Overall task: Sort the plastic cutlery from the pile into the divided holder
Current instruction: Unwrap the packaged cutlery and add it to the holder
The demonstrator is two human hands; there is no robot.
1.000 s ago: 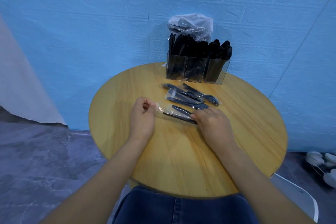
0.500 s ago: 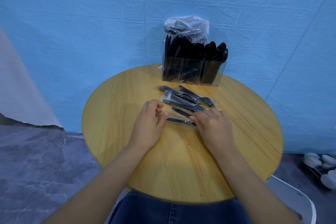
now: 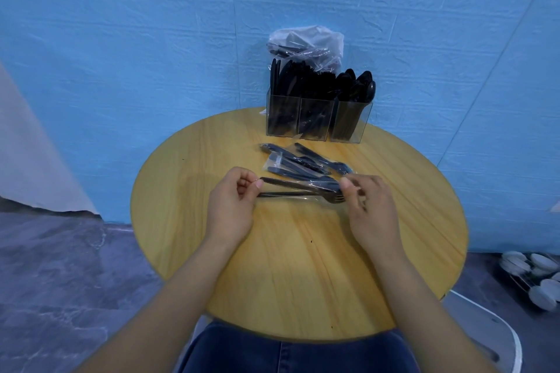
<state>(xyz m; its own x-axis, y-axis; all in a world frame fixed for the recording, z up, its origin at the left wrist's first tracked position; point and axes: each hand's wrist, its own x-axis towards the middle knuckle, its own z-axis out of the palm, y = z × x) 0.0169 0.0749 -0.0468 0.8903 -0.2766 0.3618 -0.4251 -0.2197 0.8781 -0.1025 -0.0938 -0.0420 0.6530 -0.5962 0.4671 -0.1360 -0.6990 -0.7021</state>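
The lower ends of the cutlery in the divided holder [image 3: 316, 123] blur into dark masses behind its clear walls; the contents of the plastic bag [image 3: 306, 44] behind it are too crumpled to tell; the white dishes [image 3: 536, 275] at right are cut by the edge; the desk [image 3: 297, 266] near rim hides behind both forearms.

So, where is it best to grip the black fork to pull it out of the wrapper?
Probably by its handle end, from the left: the fork lies crosswise, tines pointing right beside the right hand, and the left hand already pinches the handle end.
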